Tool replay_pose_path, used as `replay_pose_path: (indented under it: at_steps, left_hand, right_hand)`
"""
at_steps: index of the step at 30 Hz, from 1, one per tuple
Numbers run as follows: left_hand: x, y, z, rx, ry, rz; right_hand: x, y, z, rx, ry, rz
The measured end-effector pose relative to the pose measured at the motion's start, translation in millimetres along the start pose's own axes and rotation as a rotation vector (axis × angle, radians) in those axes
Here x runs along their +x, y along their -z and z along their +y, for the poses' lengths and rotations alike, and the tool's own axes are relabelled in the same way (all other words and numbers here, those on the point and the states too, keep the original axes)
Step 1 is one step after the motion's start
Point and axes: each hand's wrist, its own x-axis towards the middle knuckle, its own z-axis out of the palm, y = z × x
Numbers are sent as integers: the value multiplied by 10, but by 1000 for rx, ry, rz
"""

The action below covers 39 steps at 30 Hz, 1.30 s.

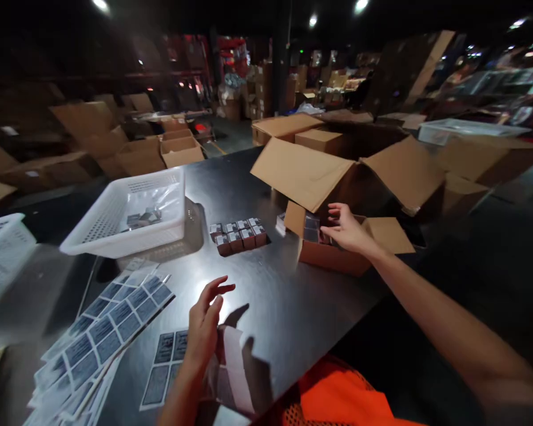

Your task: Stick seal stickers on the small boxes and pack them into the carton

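Observation:
My right hand (346,231) is over a small open carton (333,258), fingers spread and nothing visibly gripped. Small dark packs (311,228) show inside the carton, partly hidden by that hand and a flap. My left hand (204,325) is raised above the metal table, its fingers loosely curved and apart, holding nothing that I can see. Beside its wrist lie a sheet of printed labels (157,383) and a pale strip with dark panels (236,367), both partly covered by the hand or arm. Several small boxes (235,239) stand in two rows further back.
A white plastic basket (177,207) holding a clear bag stands at the back left. Fanned label sheets (115,331) cover the left side of the metal table (293,319). A large open carton (304,171) stands behind the small one. Another white basket (4,248) is at far left.

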Motion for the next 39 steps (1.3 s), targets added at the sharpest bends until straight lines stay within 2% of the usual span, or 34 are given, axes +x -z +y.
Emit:
replay_pose_path:
  at_steps: [3, 4, 5, 8, 10, 13, 15, 19, 24, 27, 31, 33, 37, 39]
  left_hand:
    - [58, 0, -12, 132, -51, 202]
    - [75, 8, -16, 186, -68, 269]
    - [84, 17, -18, 237, -85, 321]
    - [69, 42, -10, 348, -128, 396]
    - [46, 44, -8, 382, -181, 407]
    - [40, 41, -21, 429, -240, 384]
    - [60, 63, -26, 509, -216, 336]
    - [139, 161, -21, 801, -21, 275]
    - [190, 207, -18, 908, 83, 258]
    - [171, 191, -24, 917, 59, 238]
    - [160, 183, -55, 774, -43, 239]
    - [173, 183, -67, 747, -40, 239]
    - [229, 209, -64, 853, 88, 258]
    - [263, 242, -60, 897, 147, 285]
  right_hand:
    - [-343, -189, -269, -83, 270, 201]
    - [-495, -306, -359, -86, 364, 181]
    - [-653, -450, -443, -57, 424, 66]
    - [-1066, -973, -644, 104, 550, -497]
    - [-1235, -1325, -714, 201, 596, -733]
    - [-1336, -1716, -725, 256, 515, -888]
    - [-1332, -1844, -700, 239, 403, -921]
    - [-1257, -1872, -627, 211, 314, -889]
    - [-1201, -1839, -541, 170, 421, -726]
    - [-1192, -1810, -536, 179, 385, -773]
    - [-1194, -1784, -539, 176, 281, -907]
    - [-1215, -1777, -532, 167, 360, -896]
    - [-1255, -1681, -573, 201, 776, -733]
    - [-1195, -1612, -634, 257, 862, -687]
